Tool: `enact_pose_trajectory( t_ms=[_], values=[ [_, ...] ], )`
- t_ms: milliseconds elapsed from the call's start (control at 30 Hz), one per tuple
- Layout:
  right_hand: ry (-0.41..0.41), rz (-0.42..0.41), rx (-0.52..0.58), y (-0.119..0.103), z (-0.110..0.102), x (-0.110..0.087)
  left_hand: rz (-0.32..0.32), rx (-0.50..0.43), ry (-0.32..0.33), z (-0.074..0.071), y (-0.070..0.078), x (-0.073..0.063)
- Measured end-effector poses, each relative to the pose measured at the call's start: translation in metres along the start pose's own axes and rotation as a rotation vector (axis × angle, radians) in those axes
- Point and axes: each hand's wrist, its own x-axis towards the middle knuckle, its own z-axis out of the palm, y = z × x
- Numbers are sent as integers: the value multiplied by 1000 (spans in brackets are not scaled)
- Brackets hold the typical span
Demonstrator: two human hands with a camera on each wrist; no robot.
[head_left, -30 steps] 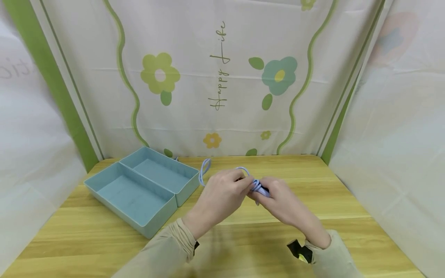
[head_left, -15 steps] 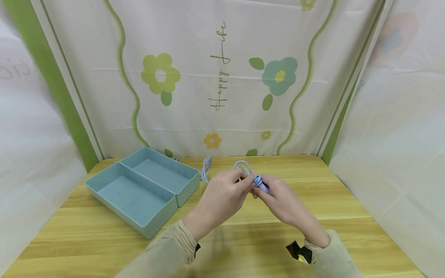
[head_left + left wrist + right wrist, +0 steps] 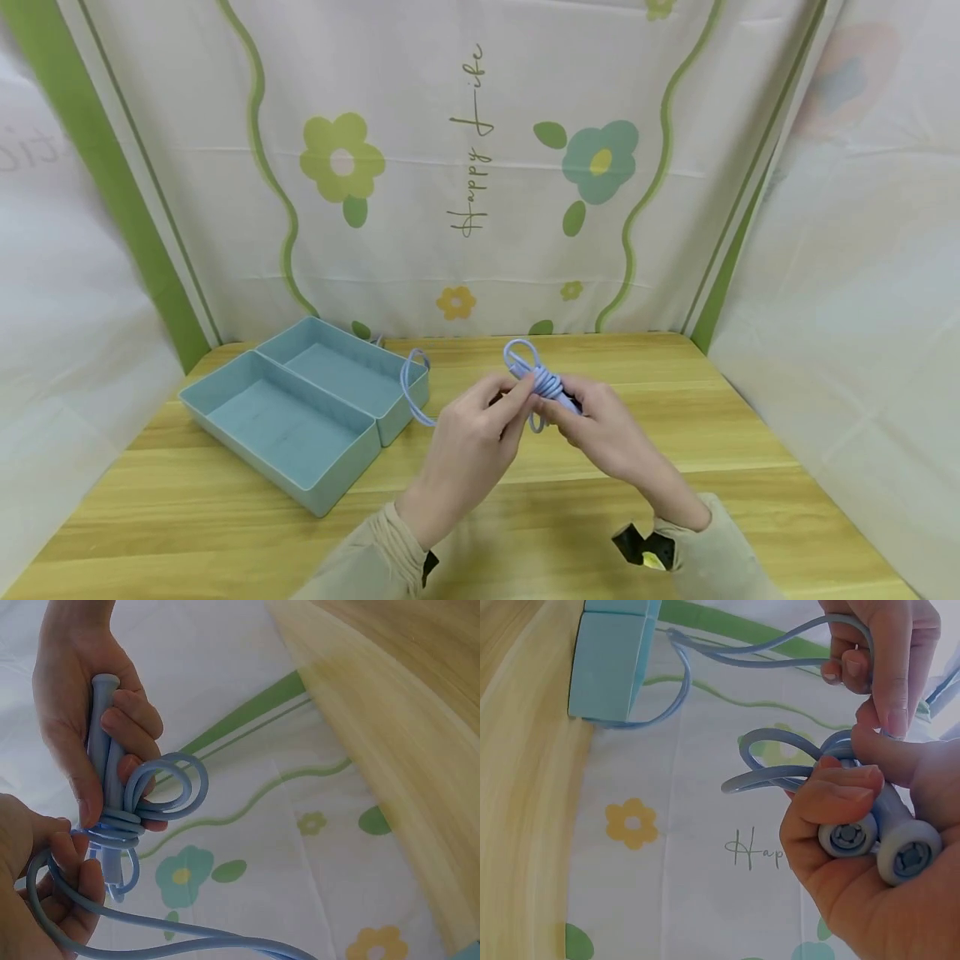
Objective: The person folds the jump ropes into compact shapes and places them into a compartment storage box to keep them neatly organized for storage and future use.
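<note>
A light blue jump rope [image 3: 546,383] is held above the table between both hands. My right hand [image 3: 611,429] grips its two handles [image 3: 101,731] side by side, their round ends [image 3: 911,853] facing out of the palm. Several turns of cord wrap the handles, and small loops stick out beside them. With curled fingers my left hand [image 3: 468,446] holds the doubled cord [image 3: 169,950] close to the wrapped turns, its thumb and forefinger near the right thumb. From the left hand the loose cord [image 3: 406,387] bows out toward the blue box.
Two shallow light blue boxes stand together on the table's left, a near box [image 3: 341,477] and a far box [image 3: 407,408]. A short bit of cord shows behind the far one. A flower-print curtain [image 3: 420,242] closes the back, with white cloth [image 3: 847,333] at the sides.
My left hand has shifted slightly left and lower, uncovering more of the wrapped turns. The trailing cord has swung left, across the far box's corner. My right hand keeps its grip on the handles.
</note>
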Motion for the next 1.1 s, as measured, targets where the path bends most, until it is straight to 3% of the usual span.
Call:
enact_pose_trajectory(
  t_ms=[367,633,900,1100],
  values=[
    [-5,55,82,2,2,0,-53,16,40,2,1,-15],
    [-10,55,143,2,0,1,-93,-64,54,4,-3,-24],
    [8,22,216,3,-6,0,-186,-149,-63,6,-4,-29],
    [14,34,249,1,-9,1,-187,-189,-103,6,-10,-31]
  ],
)
